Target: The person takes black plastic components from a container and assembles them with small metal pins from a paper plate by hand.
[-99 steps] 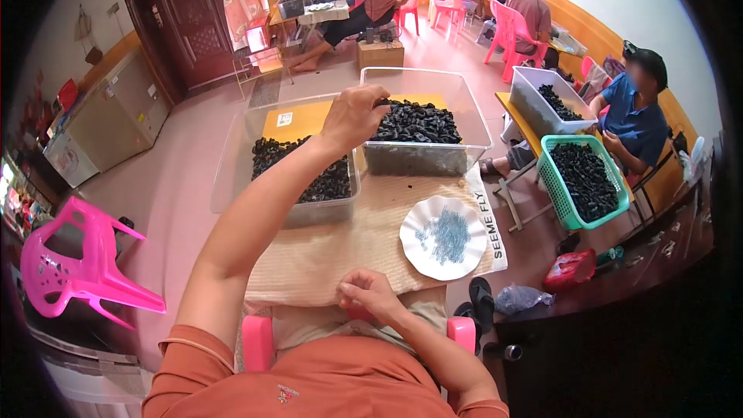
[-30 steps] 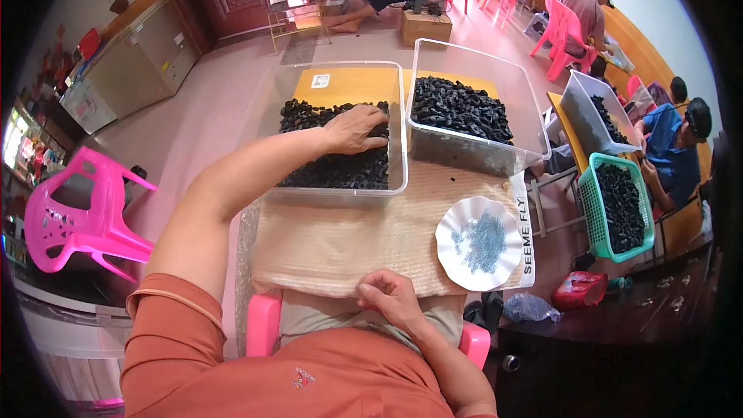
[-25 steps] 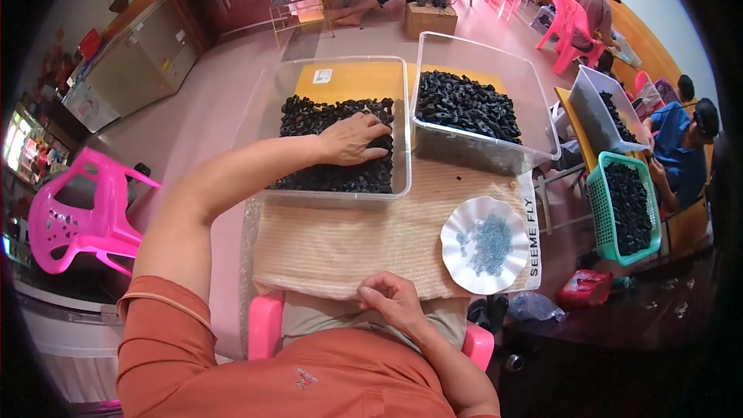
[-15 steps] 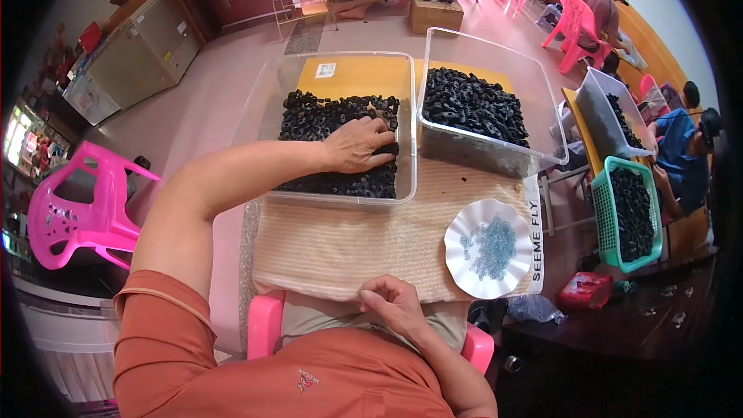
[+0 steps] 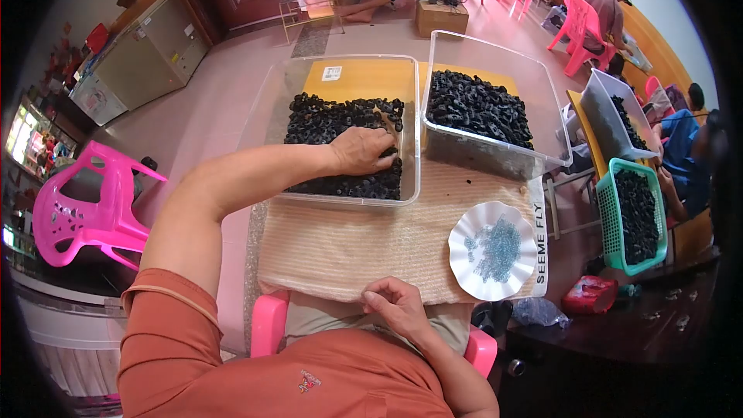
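Note:
In the left clear plastic bin, my left hand reaches down among many small black ring-like parts. Its fingers curl into the pile, and the fingertips are partly hidden by the parts. My right hand rests at the near edge of the cloth-covered table, thumb and fingers curled together; whatever they may hold is too small or hidden to tell. Right of it stands a white scalloped plate with small clear bluish pieces on it.
A second clear bin of black parts stands to the right. Beyond are a green basket and another bin beside a person in blue. A pink chair stands left; other people sit farther back.
My left hand stays in the bin, its fingers drawn closer together and deeper among the black parts. My right hand keeps its pose. The whole view has shifted slightly.

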Demonstrator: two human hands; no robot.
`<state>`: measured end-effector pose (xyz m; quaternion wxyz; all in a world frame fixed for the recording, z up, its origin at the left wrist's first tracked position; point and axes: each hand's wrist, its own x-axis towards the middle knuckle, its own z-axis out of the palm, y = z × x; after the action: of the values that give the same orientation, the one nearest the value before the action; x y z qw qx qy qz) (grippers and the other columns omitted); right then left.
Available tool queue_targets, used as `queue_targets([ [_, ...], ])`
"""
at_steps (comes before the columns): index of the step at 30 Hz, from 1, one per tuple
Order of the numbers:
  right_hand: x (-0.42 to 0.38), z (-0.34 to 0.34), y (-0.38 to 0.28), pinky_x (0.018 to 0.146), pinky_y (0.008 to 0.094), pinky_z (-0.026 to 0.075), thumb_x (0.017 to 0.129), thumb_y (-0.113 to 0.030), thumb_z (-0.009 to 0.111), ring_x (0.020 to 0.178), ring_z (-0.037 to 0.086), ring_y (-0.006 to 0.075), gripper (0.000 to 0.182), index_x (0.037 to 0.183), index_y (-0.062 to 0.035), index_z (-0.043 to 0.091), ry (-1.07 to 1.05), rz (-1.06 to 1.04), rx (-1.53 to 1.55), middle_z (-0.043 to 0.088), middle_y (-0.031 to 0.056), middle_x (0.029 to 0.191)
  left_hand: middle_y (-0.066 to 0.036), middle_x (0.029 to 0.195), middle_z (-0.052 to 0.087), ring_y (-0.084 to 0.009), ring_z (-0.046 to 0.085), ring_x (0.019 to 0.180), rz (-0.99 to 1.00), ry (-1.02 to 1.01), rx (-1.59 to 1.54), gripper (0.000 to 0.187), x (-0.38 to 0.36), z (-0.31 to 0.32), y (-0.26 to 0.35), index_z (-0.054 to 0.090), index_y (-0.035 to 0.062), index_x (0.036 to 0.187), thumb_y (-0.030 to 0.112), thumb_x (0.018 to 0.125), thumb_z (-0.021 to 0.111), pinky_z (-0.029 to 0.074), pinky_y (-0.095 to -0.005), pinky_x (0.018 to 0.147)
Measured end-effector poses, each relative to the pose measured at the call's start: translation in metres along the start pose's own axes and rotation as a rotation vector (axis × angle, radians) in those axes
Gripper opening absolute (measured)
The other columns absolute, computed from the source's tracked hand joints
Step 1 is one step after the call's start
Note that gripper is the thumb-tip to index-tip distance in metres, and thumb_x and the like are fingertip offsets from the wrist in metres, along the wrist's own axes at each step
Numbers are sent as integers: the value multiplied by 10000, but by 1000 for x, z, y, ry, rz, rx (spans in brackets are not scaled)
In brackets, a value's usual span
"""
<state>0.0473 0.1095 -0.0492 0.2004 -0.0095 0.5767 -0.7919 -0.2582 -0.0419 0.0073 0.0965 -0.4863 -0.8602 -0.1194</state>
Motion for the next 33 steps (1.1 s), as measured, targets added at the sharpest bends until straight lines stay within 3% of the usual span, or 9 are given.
queue_targets([
  [2, 0, 0, -2, 745, 263, 563, 985, -69, 663, 812, 659, 120, 112, 1040, 28, 656, 4, 6, -9, 700, 77, 956, -155, 819, 637, -358, 684, 764, 4, 38, -10, 279, 0, 4, -3, 573, 28, 909, 284, 909, 686, 573, -449, 638],
  [8, -2, 1, -1, 738, 260, 560, 983, -68, 666, 810, 656, 115, 111, 1040, 26, 655, 11, 5, -13, 697, 68, 955, -224, 790, 670, -414, 684, 773, -65, -24, -53, 328, 5, 0, -8, 604, 19, 819, 325, 896, 692, 570, -488, 697],
  [14, -2, 2, -5, 732, 259, 556, 981, -60, 663, 801, 652, 112, 104, 1039, 25, 651, 7, -11, -27, 691, 62, 941, -286, 841, 679, -465, 669, 842, -341, -62, -194, 356, 12, -29, -3, 659, -41, 833, 311, 884, 669, 547, -518, 756],
  [17, -2, 1, -3, 729, 259, 556, 980, -55, 660, 799, 652, 113, 99, 1037, 25, 650, 13, -9, -47, 689, 61, 937, -202, 714, 672, -305, 657, 656, -495, 21, -453, 375, 18, -38, -18, 679, -62, 824, 302, 902, 635, 532, -424, 694],
  [18, -2, 2, -3, 729, 259, 556, 980, -53, 660, 798, 652, 114, 97, 1037, 25, 649, 15, -7, -51, 689, 61, 936, -84, 645, 611, -175, 577, 588, -571, 3, -534, 341, 19, -46, -19, 684, -19, 829, 300, 930, 620, 489, -352, 557],
  [22, -3, 5, -6, 713, 255, 558, 979, -48, 657, 786, 656, 115, 91, 1030, 27, 649, 27, -5, -37, 689, 61, 923, 4, 654, 535, -77, 501, 547, -896, 14, -1087, 232, 12, -67, -18, 607, 114, 839, 302, 976, 596, 324, -232, 396],
  [25, -3, 6, -11, 701, 252, 559, 978, -51, 659, 773, 659, 115, 92, 1025, 28, 650, 41, 17, -37, 689, 62, 911, -26, 677, 567, -103, 505, 519, -1049, 232, -1340, 237, 7, -77, -19, 591, 75, 823, 277, 946, 609, 354, -251, 373],
  [30, -2, 6, -8, 693, 252, 561, 977, -58, 666, 765, 661, 115, 94, 1020, 24, 652, 46, 6, -15, 690, 61, 898, -29, 774, 558, -102, 511, 568, -1074, 373, -1535, 201, -3, -100, -23, 523, 125, 992, 296, 952, 622, 359, -220, 390],
  [33, -2, 5, -5, 689, 253, 564, 977, -63, 669, 761, 662, 115, 96, 1018, 22, 652, 42, -29, -24, 690, 62, 894, -34, 782, 552, -100, 506, 581, -990, 459, -1672, 198, -10, -117, -13, 512, 122, 982, 292, 960, 612, 360, -217, 393],
])
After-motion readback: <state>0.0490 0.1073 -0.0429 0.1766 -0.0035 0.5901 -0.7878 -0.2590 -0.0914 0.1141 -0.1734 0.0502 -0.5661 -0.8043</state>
